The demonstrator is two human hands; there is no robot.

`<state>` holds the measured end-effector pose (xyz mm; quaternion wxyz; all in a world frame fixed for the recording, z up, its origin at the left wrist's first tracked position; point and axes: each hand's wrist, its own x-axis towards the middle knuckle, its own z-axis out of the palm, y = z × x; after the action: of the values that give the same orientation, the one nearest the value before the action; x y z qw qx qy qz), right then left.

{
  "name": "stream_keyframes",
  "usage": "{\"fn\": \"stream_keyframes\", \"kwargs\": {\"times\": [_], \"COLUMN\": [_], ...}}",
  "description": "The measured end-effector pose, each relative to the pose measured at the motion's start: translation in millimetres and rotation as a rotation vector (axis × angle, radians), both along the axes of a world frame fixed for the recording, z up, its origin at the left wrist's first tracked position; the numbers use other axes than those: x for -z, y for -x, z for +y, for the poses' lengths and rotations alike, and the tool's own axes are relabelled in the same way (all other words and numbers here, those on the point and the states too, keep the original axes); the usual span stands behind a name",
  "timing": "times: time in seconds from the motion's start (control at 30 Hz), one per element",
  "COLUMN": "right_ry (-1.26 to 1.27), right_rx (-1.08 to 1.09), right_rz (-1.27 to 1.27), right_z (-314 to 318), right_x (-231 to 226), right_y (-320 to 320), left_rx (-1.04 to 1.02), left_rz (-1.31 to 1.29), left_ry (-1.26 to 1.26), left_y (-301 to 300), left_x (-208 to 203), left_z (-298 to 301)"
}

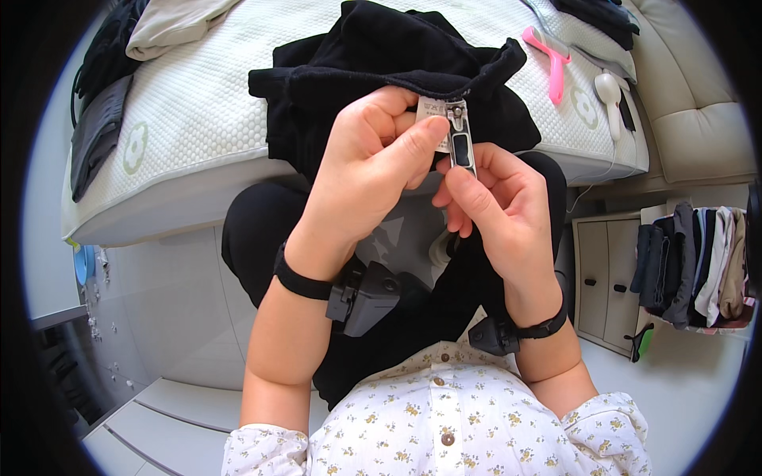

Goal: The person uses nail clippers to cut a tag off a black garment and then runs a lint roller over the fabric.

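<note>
Yr L hand [365,163] pinches white tag [430,105] on blk garment [357,51]; yr R hand [508,194] grips metal nail clippers [461,147] right beside it.

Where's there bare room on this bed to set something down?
The widest free patch is the mattress between the black garment and the dark folded clothes on the left, with the beige garment beyond. A smaller one lies between the black garment and the pink tool. Crowded: the right corner, by the white handheld device, and around the left hand and right hand.
</note>
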<state>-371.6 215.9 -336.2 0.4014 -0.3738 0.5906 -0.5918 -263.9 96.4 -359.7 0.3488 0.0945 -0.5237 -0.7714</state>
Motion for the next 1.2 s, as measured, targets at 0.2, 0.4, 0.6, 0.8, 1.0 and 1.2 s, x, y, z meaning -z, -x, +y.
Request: {"fn": "stream_keyframes", "kwargs": {"times": [0.2,0.4,0.6,0.8,1.0,1.2], "right_ry": [-0.006,0.002,0.012,0.021,0.024,-0.013], "right_rx": [0.008,0.036,0.057,0.042,0.013,-0.011], "right_rz": [0.004,0.024,0.021,-0.002,-0.012,0.012], "right_z": [0.1,1.5,2.8,1.1,0.7,1.2], "right_x": [1.4,4.7,7.1,7.2,5.4,0.2], "right_y": [-0.5,-2.1,-2.3,-2.4,1.1,2.3], "left_rx": [0.003,0.004,-0.006,0.007,0.022,0.026], "left_rz": [0.006,0.013,-0.015,0.001,0.03,0.021], "left_ry": [-0.001,-0.017,0.005,-0.014,-0.025,0.0], "left_y": [-0.4,-0.3,-0.6,0.1,0.1,-0.7], "left_x": [2.9,2.0,-0.2,1.6,1.6,1.4], "left_z": [-1.1,0.9,2.1,0.9,0.3,-0.2]}}
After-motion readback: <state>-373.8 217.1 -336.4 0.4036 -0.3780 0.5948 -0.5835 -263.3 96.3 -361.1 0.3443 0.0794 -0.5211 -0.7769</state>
